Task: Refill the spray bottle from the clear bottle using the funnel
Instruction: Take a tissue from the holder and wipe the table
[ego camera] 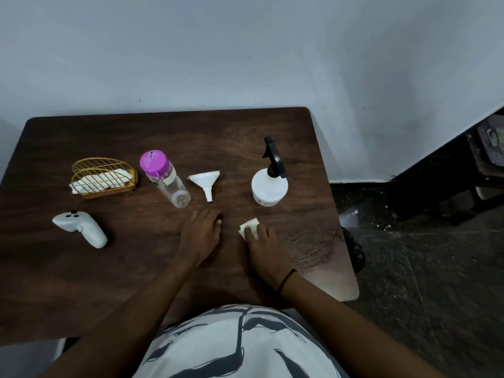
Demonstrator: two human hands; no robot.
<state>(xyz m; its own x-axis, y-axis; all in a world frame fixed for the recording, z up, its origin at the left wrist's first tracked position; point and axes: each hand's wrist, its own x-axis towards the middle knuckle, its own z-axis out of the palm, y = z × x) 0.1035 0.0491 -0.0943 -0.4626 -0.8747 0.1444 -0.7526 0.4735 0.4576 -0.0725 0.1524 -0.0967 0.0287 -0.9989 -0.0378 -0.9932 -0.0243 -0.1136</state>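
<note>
A white spray bottle [269, 186] with a black trigger head stands at the right of the dark wooden table [136, 268]. The white funnel [206, 181] lies on its side in the middle, spout towards me. Left of it stands a clear bottle [169, 181] with a purple cap. My left hand [200, 236] rests flat on the table below the funnel, fingers together, holding nothing. My right hand [260, 241] presses a folded white tissue [249, 227] onto the table below the spray bottle.
A gold wire holder [103, 177] with white tissues stands at the back left. A white controller [80, 227] lies near the left front. A damp-looking patch [313, 252] marks the table's right side. The table's right edge borders dark floor.
</note>
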